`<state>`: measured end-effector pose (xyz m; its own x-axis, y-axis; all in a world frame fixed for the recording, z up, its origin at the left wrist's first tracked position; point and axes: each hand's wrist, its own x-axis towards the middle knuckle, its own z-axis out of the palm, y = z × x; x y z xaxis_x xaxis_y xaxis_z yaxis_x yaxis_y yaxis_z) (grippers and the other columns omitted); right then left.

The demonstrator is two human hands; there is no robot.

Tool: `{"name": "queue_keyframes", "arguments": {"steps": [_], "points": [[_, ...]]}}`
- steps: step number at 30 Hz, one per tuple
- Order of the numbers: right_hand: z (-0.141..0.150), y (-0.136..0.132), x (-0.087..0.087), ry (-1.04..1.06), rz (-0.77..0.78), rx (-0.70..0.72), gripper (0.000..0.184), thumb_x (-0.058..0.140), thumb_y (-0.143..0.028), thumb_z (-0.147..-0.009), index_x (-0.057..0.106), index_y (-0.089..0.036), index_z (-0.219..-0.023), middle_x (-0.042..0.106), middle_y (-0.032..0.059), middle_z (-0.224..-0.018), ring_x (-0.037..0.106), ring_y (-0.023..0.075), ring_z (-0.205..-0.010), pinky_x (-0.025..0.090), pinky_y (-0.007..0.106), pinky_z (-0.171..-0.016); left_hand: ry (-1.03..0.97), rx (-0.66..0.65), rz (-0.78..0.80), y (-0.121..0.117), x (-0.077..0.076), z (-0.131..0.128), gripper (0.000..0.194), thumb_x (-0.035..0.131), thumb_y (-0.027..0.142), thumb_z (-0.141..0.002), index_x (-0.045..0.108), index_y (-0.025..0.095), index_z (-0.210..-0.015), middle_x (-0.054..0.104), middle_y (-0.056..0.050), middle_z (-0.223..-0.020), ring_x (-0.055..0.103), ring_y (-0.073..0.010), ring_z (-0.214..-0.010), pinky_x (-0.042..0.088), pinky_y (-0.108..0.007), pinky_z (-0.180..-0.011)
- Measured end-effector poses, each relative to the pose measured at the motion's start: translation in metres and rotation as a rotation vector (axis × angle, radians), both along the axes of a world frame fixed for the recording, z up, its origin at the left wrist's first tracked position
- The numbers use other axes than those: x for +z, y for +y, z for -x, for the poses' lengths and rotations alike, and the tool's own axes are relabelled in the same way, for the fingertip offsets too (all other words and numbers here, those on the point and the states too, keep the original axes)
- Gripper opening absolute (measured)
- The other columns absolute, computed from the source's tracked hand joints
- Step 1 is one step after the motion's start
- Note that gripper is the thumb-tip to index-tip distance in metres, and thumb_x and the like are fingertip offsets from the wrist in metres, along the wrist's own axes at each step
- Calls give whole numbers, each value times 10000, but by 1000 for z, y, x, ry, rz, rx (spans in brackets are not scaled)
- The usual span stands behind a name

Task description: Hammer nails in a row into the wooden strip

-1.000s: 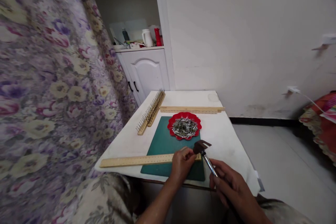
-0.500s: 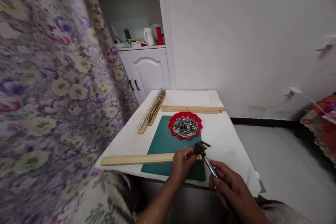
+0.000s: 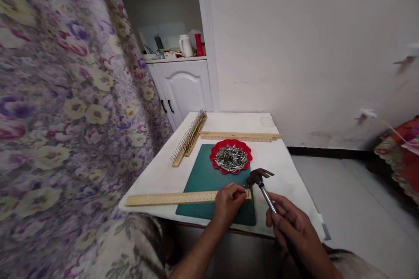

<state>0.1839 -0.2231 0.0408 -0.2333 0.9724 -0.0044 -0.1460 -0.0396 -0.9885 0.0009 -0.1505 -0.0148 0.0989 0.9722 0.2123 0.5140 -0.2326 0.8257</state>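
Observation:
My right hand (image 3: 294, 229) is wrapped round the handle of a claw hammer (image 3: 267, 196). Its dark head is raised just right of my left fingertips, over the edge of the green cutting mat. My left hand (image 3: 229, 202) is closed in a pinch at the right end of a wooden strip (image 3: 173, 199) with rows of small holes. A small nail (image 3: 248, 192) shows at the fingertips, partly hidden by them. The strip lies across the green cutting mat (image 3: 203, 174) and out over the table to the left.
A red scalloped dish (image 3: 231, 143) full of loose nails stands on the mat's far part. Strips studded with upright nails (image 3: 190, 139) lie at the left back. More wooden strips (image 3: 240, 135) lie across the back of the white-covered table (image 3: 288, 178). A flowered curtain (image 3: 75, 96) hangs at left.
The hammer and my right hand have lifted and moved slightly right, away from the left fingertips. My left hand has stayed at the strip's right end.

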Motion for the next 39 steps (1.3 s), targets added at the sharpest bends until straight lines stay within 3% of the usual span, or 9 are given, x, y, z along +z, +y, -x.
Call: {"name": "queue_keyframes", "arguments": {"steps": [7, 11, 16, 20, 24, 32, 36, 39], "points": [[-2, 2, 0, 25, -13, -11, 390, 512, -395, -906, 485, -187, -1235, 571, 2, -745, 360, 52, -381, 251, 197, -383, 1, -21, -12, 1, -1, -1, 114, 564, 214, -769, 659, 174, -721, 557, 9, -680, 507, -105, -607, 351, -203, -559], [-2, 3, -2, 33, -15, -13, 387, 522, -394, -904, 489, -195, -1235, 574, 1, -742, 366, 53, -385, 259, 193, -384, 28, -52, -21, 0, 8, 9, 120, 558, 235, -794, 657, 178, -756, 576, -7, -713, 536, -126, -652, 384, -217, -593], [-6, 5, -3, 50, -16, -48, 381, 542, -384, -897, 501, -191, -1223, 581, 2, -739, 370, 47, -384, 270, 190, -379, 327, -64, -144, -9, 19, 46, 178, 619, 250, -768, 636, 219, -943, 625, -54, -992, 538, -220, -962, 386, -328, -835], [-10, 7, -2, 71, -19, -89, 396, 553, -375, -893, 495, -181, -1233, 578, 2, -730, 374, 48, -380, 260, 188, -369, 515, -56, -115, -12, 16, 66, 319, 643, 257, -753, 593, 236, -1067, 613, -59, -1066, 527, -240, -968, 374, -355, -829], [-12, 9, 0, 95, -13, -104, 410, 570, -388, -880, 498, -182, -1227, 572, 2, -728, 379, 58, -382, 257, 192, -369, 536, -81, -99, -6, 13, 59, 207, 591, 246, -802, 604, 228, -1008, 614, -50, -1003, 525, -223, -935, 377, -328, -799], [-15, 12, 2, 113, -11, -144, 419, 578, -396, -872, 499, -184, -1225, 571, 3, -730, 371, 53, -367, 267, 189, -350, 564, -57, -86, 3, 15, 40, 222, 622, 241, -772, 609, 225, -993, 612, -48, -985, 522, -235, -929, 374, -342, -793], [-16, 15, 0, 121, -2, -154, 421, 587, -425, -857, 516, -203, -1209, 577, 2, -727, 368, 54, -354, 257, 188, -343, 460, -58, -153, 10, 29, 38, 181, 546, 285, -835, 605, 217, -991, 612, -70, -980, 529, -232, -930, 396, -350, -812], [-16, 18, -1, 127, 3, -158, 420, 586, -431, -856, 520, -208, -1205, 579, 3, -730, 370, 53, -359, 263, 185, -344, 371, -84, -182, 38, 45, 27, 175, 457, 264, -881, 612, 202, -933, 620, -71, -945, 551, -205, -916, 416, -308, -796]]}}
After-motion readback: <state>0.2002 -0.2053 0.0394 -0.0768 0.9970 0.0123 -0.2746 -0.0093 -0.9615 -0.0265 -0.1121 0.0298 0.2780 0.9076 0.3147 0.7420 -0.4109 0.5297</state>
